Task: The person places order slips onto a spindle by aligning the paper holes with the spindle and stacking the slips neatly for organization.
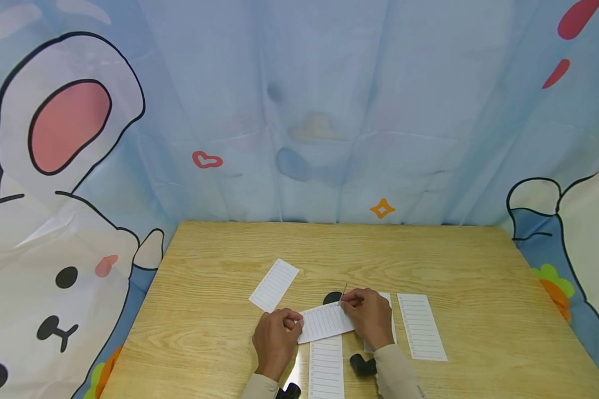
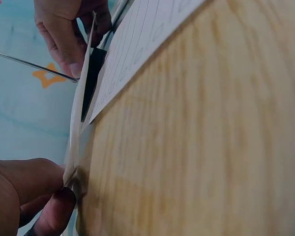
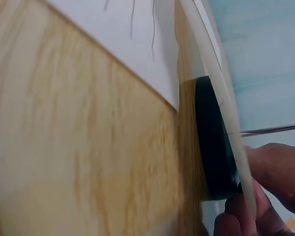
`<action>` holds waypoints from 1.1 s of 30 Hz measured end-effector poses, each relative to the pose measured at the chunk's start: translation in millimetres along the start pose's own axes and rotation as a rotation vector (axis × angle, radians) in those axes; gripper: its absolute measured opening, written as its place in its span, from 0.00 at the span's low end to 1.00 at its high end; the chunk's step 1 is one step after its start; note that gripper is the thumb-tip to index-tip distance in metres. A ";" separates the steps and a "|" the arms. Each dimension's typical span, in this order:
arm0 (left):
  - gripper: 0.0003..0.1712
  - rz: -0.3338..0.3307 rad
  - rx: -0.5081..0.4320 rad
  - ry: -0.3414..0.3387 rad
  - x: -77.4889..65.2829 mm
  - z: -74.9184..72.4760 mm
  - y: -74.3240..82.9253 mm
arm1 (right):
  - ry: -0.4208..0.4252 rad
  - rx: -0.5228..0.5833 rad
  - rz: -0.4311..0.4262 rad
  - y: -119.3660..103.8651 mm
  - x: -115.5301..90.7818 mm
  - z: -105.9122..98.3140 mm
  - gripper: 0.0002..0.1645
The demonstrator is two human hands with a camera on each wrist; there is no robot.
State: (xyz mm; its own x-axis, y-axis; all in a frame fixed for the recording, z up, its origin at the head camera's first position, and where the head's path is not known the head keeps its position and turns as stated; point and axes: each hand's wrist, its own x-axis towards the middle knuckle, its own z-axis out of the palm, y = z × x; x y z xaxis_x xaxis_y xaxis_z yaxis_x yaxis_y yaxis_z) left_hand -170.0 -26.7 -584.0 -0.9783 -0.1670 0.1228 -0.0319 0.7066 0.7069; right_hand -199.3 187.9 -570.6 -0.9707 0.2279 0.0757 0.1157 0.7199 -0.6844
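A white lined paper slip point(image 1: 324, 322) is held crosswise by both hands, low over a black round base point(image 1: 331, 298). My left hand point(image 1: 278, 338) pinches its left end between thumb and fingers. At the other end, my right hand point(image 1: 371, 316) pinches the slip beside a thin metal spike point(image 1: 344, 289). In the left wrist view the spike point(image 2: 34, 65) stands out from the slip's upper face, and the black base point(image 2: 92, 81) lies close under the slip. The right wrist view shows the same base point(image 3: 211, 142) just beneath the paper, partly hidden by it.
Another lined slip point(image 1: 325, 368) lies on the wooden table point(image 1: 204, 332) below the hands. One slip point(image 1: 274, 284) lies tilted at left; another slip point(image 1: 421, 327) is at right. A further slip point(image 1: 386, 302) is partly covered by the right hand. A patterned curtain point(image 1: 319, 183) hangs behind.
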 end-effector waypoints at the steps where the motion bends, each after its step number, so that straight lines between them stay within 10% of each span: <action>1: 0.09 0.002 0.003 0.003 0.0 0.1 -0.1 | -0.002 0.002 0.000 0.2 -0.1 -0.5 0.03; 33: 0.10 0.039 0.021 -0.030 -9.2 -7.3 -0.5 | 0.014 0.024 -0.096 2.1 -16.4 -8.4 0.11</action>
State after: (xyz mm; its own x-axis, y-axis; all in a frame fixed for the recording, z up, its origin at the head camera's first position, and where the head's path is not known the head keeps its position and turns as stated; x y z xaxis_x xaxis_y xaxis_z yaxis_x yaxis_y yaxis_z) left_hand -159.5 -30.5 -580.4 -0.9846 -0.1182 0.1286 0.0025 0.7267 0.6870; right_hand -181.3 191.2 -567.2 -0.9741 0.1675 0.1518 0.0168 0.7231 -0.6905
